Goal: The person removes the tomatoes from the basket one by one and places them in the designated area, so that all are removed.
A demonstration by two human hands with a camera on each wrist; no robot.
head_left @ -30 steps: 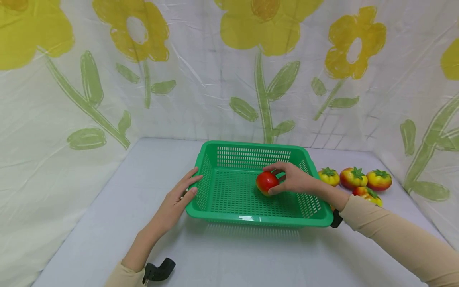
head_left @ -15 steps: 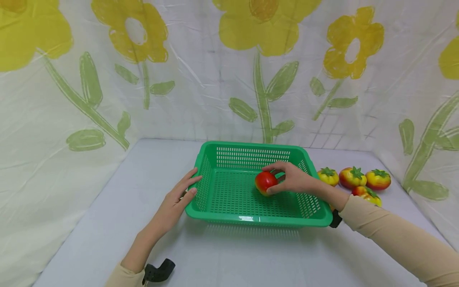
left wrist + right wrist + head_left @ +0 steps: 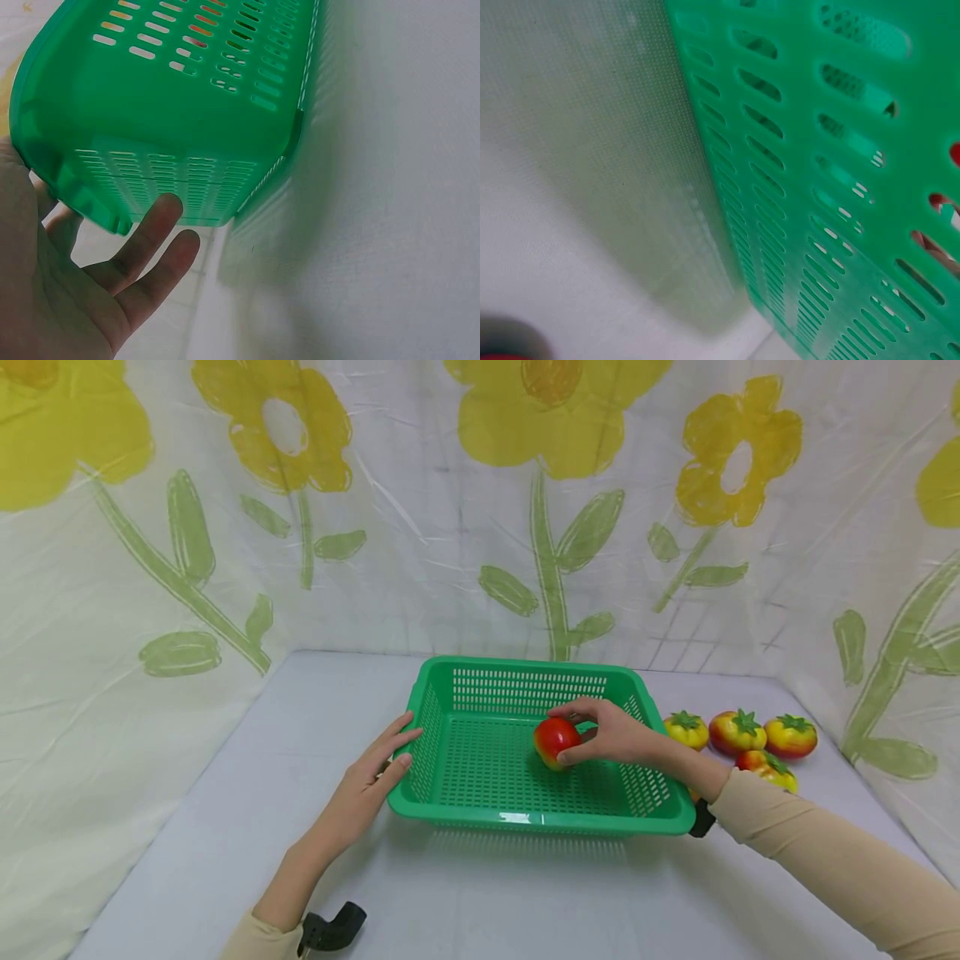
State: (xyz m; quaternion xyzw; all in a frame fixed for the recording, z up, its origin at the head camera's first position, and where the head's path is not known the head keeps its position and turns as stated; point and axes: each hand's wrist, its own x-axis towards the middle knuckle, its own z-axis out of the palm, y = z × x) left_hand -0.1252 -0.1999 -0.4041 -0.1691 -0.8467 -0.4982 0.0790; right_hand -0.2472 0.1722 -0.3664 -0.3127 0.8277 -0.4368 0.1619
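A green slotted plastic basket [image 3: 465, 814] stands on the white table. Inside it, right of the middle, my right hand [image 3: 617, 735] pinches a glossy red round fruit [image 3: 553, 740] between thumb and fingers; the fruit's right side is covered by the hand. My left hand [image 3: 369, 778] rests at the basket's left rim, fingers fairly straight. From the left wrist, that hand [image 3: 82, 292] shows two fingers held off the basket's outer wall [image 3: 165, 124]. The right wrist view looks at the slotted wall [image 3: 795, 150] from outside, and the right hand is mostly hidden behind it.
Right of the basket lie several red-and-yellow fruits with green leafy tops, among them one at the far right [image 3: 791, 737] and a nearer one [image 3: 767, 770]. White cloth painted with yellow flowers [image 3: 540, 552] hangs behind and beside the table [image 3: 487, 902].
Both hands, the basket and the fruit keep the same places. The whole head view has shifted only very slightly.
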